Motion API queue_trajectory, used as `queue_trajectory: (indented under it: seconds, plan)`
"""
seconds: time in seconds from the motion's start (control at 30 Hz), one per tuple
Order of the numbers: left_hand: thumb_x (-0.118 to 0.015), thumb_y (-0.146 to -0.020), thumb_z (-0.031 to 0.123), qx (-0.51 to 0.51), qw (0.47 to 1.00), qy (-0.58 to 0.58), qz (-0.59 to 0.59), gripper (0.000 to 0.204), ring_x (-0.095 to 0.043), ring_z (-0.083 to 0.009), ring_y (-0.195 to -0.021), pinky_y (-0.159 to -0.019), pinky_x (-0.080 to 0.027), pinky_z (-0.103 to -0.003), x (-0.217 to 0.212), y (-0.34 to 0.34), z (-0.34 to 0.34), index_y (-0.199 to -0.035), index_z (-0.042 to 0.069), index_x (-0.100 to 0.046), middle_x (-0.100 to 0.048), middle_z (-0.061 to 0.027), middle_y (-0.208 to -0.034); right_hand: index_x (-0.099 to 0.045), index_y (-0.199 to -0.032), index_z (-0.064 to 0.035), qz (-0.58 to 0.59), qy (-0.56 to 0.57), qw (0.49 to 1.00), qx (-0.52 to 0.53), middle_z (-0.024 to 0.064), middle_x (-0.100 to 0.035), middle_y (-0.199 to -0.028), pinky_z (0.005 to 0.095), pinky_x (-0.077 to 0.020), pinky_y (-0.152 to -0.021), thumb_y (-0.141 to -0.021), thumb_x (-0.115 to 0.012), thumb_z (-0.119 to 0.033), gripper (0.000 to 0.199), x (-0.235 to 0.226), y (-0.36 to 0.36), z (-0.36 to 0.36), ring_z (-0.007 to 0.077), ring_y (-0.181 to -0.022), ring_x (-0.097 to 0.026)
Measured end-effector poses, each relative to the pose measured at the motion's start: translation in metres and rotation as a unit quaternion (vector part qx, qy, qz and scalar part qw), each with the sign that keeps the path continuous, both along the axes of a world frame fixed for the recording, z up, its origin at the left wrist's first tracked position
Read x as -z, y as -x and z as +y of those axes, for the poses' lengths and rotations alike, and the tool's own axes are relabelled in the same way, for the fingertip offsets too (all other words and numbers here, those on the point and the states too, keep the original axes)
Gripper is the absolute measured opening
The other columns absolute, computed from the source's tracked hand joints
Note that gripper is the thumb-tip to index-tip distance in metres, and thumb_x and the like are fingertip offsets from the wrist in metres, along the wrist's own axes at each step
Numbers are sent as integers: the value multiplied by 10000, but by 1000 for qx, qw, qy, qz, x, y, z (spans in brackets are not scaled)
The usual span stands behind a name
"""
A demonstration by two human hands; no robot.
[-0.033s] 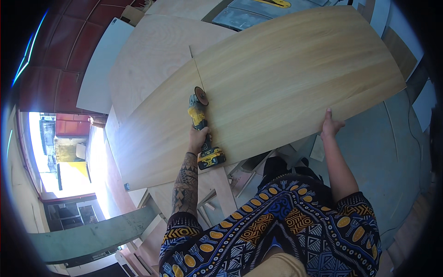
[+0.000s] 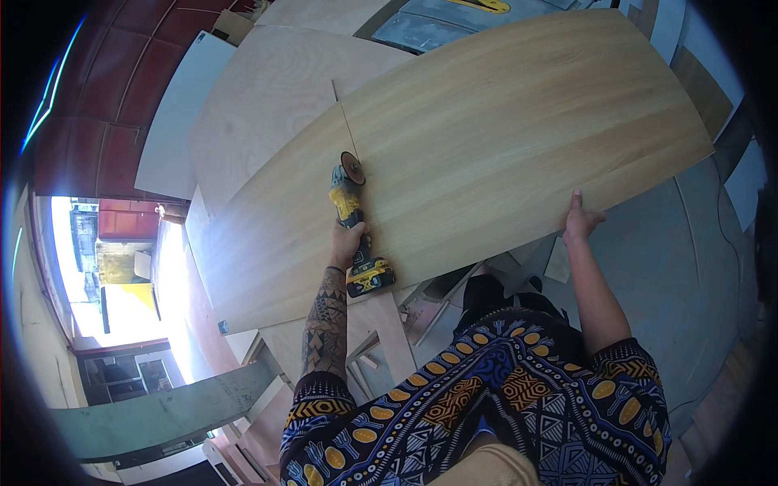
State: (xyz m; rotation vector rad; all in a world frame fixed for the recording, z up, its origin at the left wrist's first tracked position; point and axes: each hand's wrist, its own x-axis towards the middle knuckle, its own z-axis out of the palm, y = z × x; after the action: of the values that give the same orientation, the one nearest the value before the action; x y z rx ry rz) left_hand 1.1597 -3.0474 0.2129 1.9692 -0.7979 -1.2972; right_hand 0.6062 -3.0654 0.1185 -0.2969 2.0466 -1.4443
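Nothing moved: left hand (image 2: 348,241) grip wraps grinder (image 2: 356,227) on plywood sheet (image 2: 502,138); right hand (image 2: 580,220) pinches edge.

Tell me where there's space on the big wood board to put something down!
The wood board is bare between the grinder in the left hand and the right hand gripping its near edge, and beyond toward the far edge. Below the board, wood offcuts crowd the space.
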Motion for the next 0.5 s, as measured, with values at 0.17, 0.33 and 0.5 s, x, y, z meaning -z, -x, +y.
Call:
queue_trajectory:
  seconds: [0.17,0.33,0.5]
  plan:
    - [-743,-884,21,8,1000,2,23,473,-697,-197,-608,-548,-622,-372,0,-2,-7,-1282,21,-487,-667,-85,-855,-183,-1581,86,6,-20,998,-53,309,-488,-1550,430,-508,-1183,-1044,-817,-236,891,8,18,7,359,-1412,-585]
    - [-733,-893,38,7,1000,-1,1,443,-697,-196,-628,-573,-631,-381,1,-4,-6,-1279,48,-516,-676,-79,-860,-156,-1664,64,-143,-30,985,-94,312,-485,-1556,447,-509,-1139,-1069,-785,-306,942,-17,3,35,344,-1355,-596]
    - [-738,-893,50,15,1000,19,15,442,-695,-196,-622,-573,-633,-382,1,-2,-12,-1274,42,-514,-672,-81,-850,-243,-1661,27,166,-125,974,-91,284,-549,-1395,439,-515,-1042,-1076,-752,-336,856,13,-58,102,361,-1249,-597]
